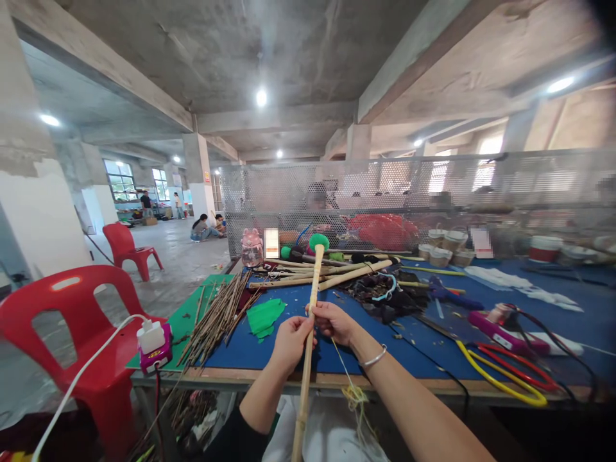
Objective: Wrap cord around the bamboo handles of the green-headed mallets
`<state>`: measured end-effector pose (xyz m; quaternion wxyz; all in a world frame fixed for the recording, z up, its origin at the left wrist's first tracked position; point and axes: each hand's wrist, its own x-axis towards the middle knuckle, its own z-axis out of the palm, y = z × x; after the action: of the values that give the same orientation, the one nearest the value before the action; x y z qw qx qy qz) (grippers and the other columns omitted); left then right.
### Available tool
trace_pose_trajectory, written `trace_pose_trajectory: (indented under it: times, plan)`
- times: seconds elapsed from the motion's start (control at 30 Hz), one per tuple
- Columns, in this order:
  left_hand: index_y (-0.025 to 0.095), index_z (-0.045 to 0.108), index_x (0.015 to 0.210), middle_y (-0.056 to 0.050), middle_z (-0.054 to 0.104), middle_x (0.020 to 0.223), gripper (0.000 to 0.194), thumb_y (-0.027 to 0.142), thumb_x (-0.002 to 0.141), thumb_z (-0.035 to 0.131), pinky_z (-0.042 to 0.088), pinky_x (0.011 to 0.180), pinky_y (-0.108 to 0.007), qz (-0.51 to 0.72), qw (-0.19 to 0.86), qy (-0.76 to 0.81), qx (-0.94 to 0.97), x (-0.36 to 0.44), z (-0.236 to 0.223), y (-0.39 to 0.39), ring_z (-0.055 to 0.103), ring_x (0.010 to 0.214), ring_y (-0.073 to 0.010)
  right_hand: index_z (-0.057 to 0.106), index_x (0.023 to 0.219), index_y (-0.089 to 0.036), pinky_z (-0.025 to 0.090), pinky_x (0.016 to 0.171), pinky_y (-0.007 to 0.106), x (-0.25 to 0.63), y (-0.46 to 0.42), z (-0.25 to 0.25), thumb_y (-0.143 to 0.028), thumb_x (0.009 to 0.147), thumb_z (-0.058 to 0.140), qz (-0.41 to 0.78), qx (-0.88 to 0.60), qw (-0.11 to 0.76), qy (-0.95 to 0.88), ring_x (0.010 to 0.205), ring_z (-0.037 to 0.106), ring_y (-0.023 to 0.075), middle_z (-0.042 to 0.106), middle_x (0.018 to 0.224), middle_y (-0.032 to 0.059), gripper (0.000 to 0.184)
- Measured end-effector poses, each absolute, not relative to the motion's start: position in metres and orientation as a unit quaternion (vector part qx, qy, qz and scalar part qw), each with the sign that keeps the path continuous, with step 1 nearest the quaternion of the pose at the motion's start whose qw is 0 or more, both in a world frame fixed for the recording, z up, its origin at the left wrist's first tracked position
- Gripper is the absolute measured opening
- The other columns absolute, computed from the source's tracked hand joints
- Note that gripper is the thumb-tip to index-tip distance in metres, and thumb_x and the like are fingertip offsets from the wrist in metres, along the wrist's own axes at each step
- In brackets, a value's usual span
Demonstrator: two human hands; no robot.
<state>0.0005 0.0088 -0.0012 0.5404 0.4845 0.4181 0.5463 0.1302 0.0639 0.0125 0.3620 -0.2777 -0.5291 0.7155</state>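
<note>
My left hand (291, 343) is wrapped round a long bamboo stick (312, 301) that points away from me and carries a green pompom (318, 242) at its far tip. My right hand (337, 321), with a silver bangle on the wrist, pinches the same stick just above the left hand. A thin pale string (353, 391) hangs from the right hand down to my lap. Both hands hover over the near edge of the blue-covered table (250, 353).
A bundle of thin twigs (216, 317) and green paper scraps (264, 316) lie left of my hands. More bamboo sticks (332, 273), a dark pile, a purple glue gun (500, 327), yellow and red cables sit right. Red chairs (96, 340) stand left. People sit behind a mesh fence.
</note>
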Motion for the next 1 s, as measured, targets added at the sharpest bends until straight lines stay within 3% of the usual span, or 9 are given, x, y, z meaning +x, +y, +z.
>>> trace_pose_trajectory:
  times: [0.1, 0.2, 0.3, 0.5, 0.63, 0.87, 1.0]
  plan:
    - [0.014, 0.054, 0.071, 0.001, 0.054, 0.053, 0.037, 0.049, 0.063, 0.060, 0.036, 0.039, -0.019, 0.546, 0.526, 0.447, 0.475, 0.0041, -0.0018, 0.0092, 0.047, 0.040, -0.0079, 0.048, 0.074, -0.015, 0.004, 0.033, 0.018, 0.1279, 0.0649, 0.0107, -0.035, 0.062, 0.068, 0.685, -0.292, 0.380, -0.548, 0.033, 0.014, 0.0010, 0.028, 0.041, -0.0118, 0.031]
    - [0.014, 0.055, 0.072, 0.002, 0.053, 0.053, 0.033, 0.042, 0.059, 0.066, 0.034, 0.039, -0.017, 0.566, 0.438, 0.487, 0.500, 0.0068, -0.0044, 0.0097, 0.045, 0.042, -0.0066, 0.046, 0.071, -0.015, 0.007, 0.032, 0.018, 0.1254, 0.0655, 0.0094, -0.035, 0.058, 0.071, 0.659, -0.303, 0.415, -0.549, 0.032, 0.021, 0.0007, 0.037, 0.044, -0.0097, 0.034]
    - [0.014, 0.055, 0.068, 0.002, 0.053, 0.053, 0.030, 0.038, 0.056, 0.068, 0.034, 0.040, -0.017, 0.577, 0.384, 0.500, 0.520, 0.0064, -0.0070, 0.0097, 0.043, 0.043, -0.0059, 0.046, 0.072, -0.015, 0.006, 0.032, 0.018, 0.1257, 0.0642, 0.0103, -0.036, 0.058, 0.071, 0.648, -0.298, 0.439, -0.547, 0.032, 0.019, 0.0002, 0.036, 0.043, -0.0103, 0.035]
    - [0.014, 0.053, 0.068, 0.002, 0.052, 0.052, 0.035, 0.048, 0.064, 0.059, 0.034, 0.037, -0.017, 0.567, 0.469, 0.450, 0.507, 0.0034, -0.0053, 0.0061, 0.045, 0.040, -0.0068, 0.051, 0.084, -0.015, 0.005, 0.034, 0.018, 0.1295, 0.0605, 0.0140, -0.036, 0.062, 0.069, 0.705, -0.251, 0.402, -0.528, 0.034, 0.015, 0.0012, 0.027, 0.042, -0.0118, 0.035]
    - [0.014, 0.053, 0.070, 0.002, 0.053, 0.054, 0.036, 0.051, 0.067, 0.055, 0.030, 0.035, -0.017, 0.546, 0.489, 0.451, 0.510, 0.0036, -0.0043, 0.0054, 0.044, 0.037, -0.0063, 0.049, 0.077, -0.015, 0.004, 0.034, 0.018, 0.1286, 0.0615, 0.0133, -0.035, 0.062, 0.069, 0.689, -0.260, 0.410, -0.538, 0.033, 0.014, 0.0011, 0.027, 0.040, -0.0120, 0.032]
    - [0.013, 0.057, 0.068, 0.001, 0.055, 0.056, 0.031, 0.039, 0.057, 0.069, 0.035, 0.047, -0.018, 0.596, 0.366, 0.480, 0.530, 0.0051, -0.0098, 0.0110, 0.046, 0.048, -0.0072, 0.045, 0.071, -0.015, 0.006, 0.034, 0.019, 0.1270, 0.0613, 0.0129, -0.034, 0.058, 0.071, 0.651, -0.284, 0.435, -0.554, 0.032, 0.020, 0.0002, 0.039, 0.045, -0.0095, 0.035]
    - [0.014, 0.055, 0.065, 0.002, 0.053, 0.049, 0.031, 0.044, 0.065, 0.060, 0.032, 0.041, -0.018, 0.571, 0.408, 0.473, 0.533, 0.0047, -0.0074, 0.0064, 0.043, 0.041, -0.0073, 0.049, 0.077, -0.015, 0.006, 0.034, 0.018, 0.1284, 0.0570, 0.0153, -0.036, 0.061, 0.070, 0.683, -0.251, 0.415, -0.546, 0.033, 0.018, 0.0006, 0.033, 0.043, -0.0107, 0.034]
